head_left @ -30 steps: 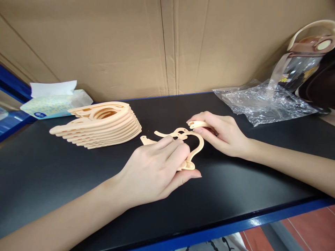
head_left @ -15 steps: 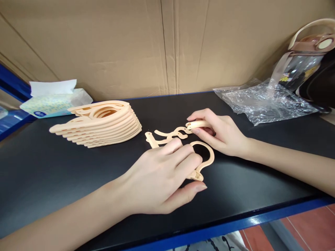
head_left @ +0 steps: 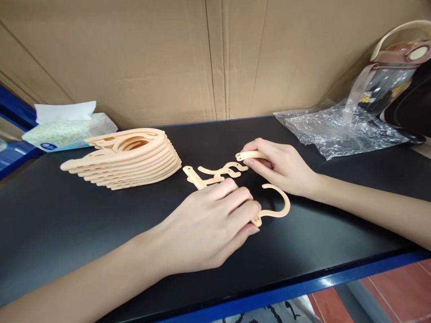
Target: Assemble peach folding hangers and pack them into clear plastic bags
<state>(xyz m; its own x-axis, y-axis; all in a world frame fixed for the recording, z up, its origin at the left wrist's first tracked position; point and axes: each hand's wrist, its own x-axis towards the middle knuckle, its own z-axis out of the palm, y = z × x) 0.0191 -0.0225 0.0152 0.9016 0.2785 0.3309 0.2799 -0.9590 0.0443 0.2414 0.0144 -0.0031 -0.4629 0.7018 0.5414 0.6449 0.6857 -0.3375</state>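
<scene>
My left hand is closed on the base of a peach plastic hook, whose curve sticks out to the right over the black table. My right hand pinches a peach hanger arm by its end. Between the hands lie more thin peach hanger parts, partly hidden under my left fingers. A stack of folded peach hangers rests to the left.
A tissue pack sits at the far left. Crumpled clear plastic wrap and a bottle with a beige strap lie at the right. A cardboard wall stands behind; the blue table edge runs along the front.
My left hand has swung the hook out to the right, away from the other parts. My right hand has kept its grip on the hanger arm and shifted slightly left.
</scene>
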